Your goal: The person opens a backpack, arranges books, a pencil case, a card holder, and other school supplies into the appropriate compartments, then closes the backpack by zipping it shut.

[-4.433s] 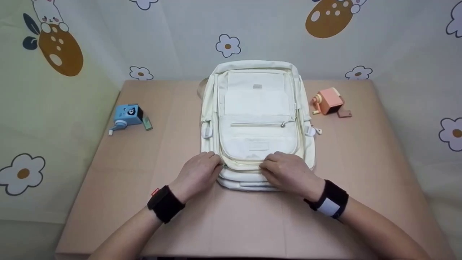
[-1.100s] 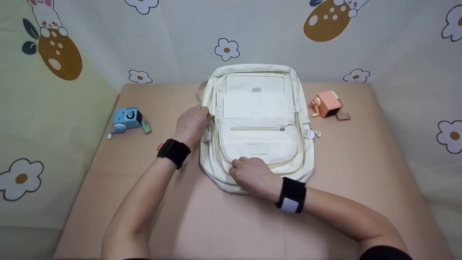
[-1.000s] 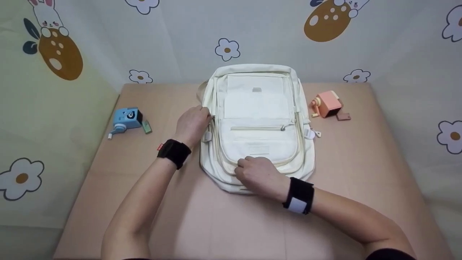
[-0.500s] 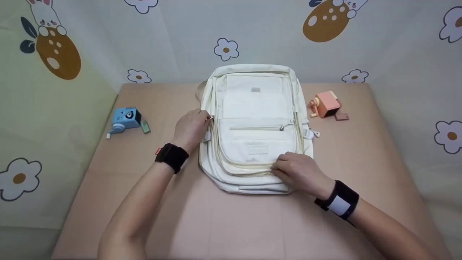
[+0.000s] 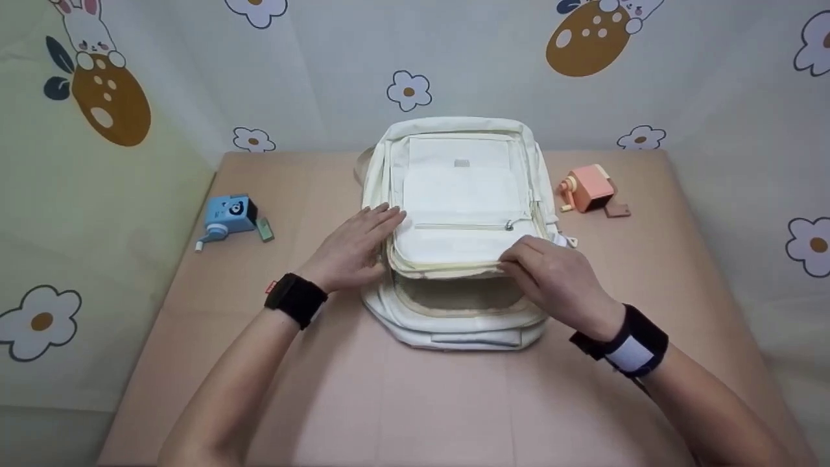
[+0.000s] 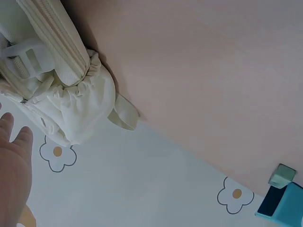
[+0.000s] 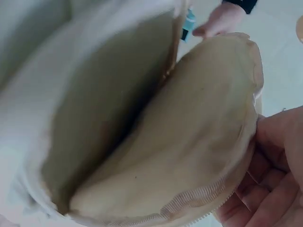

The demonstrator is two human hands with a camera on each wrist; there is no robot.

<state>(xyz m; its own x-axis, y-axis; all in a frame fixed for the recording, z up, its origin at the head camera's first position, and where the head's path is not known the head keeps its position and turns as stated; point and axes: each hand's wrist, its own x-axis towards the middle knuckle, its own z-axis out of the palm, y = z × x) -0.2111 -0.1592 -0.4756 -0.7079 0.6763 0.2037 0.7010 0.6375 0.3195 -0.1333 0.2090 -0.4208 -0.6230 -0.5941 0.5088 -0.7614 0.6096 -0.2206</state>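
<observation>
Two hands were at the cream backpack (image 5: 463,188), which lay front side up on the bench (image 5: 441,405). My right hand (image 5: 561,279) pinched the lower edge of the front flap (image 5: 454,250) between thumb and curled fingers, holding it up. My left hand (image 5: 353,253) was spread, fingers straight and empty, its tips over the bag's left edge; how firmly they pressed, I couldn't tell.

As I judged it, the likeliest trouble was the flap slipping from me and dropping over the opening (image 5: 454,297) — the cloth looked floppy, and I had it only by the rim. The zip edge (image 7: 199,194) might also have snagged if the lining folded into its teeth. A hard tug could have dragged the whole bag across the bench, should my flat left hand have failed to steady it.

As for position, the backpack sat between my hands: left hand along its left side, right hand at the lower right of the flap. The pocket gaped between them, on the side nearer me. Well apart from both hands were a blue sharpener (image 5: 229,214) on the left and a pink one (image 5: 590,188) on the right.
</observation>
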